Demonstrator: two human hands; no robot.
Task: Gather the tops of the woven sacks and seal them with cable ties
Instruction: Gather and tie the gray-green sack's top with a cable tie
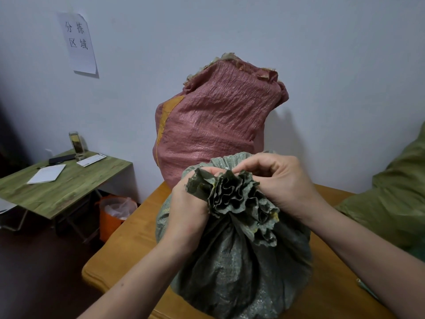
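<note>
Hands (pixel 190 199) round gathered green sack (pixel 241 268) top

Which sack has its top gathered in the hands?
The grey-green sack nearest the camera: left hand and right hand grip its bunched neck. The pink sack behind stands untouched, top ungathered.

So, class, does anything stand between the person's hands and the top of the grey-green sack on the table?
Nothing visible does. The left hand and right hand already grip the gathered top of the grey-green sack directly, one on each side. The pink sack stands behind it, out of the way.
</note>
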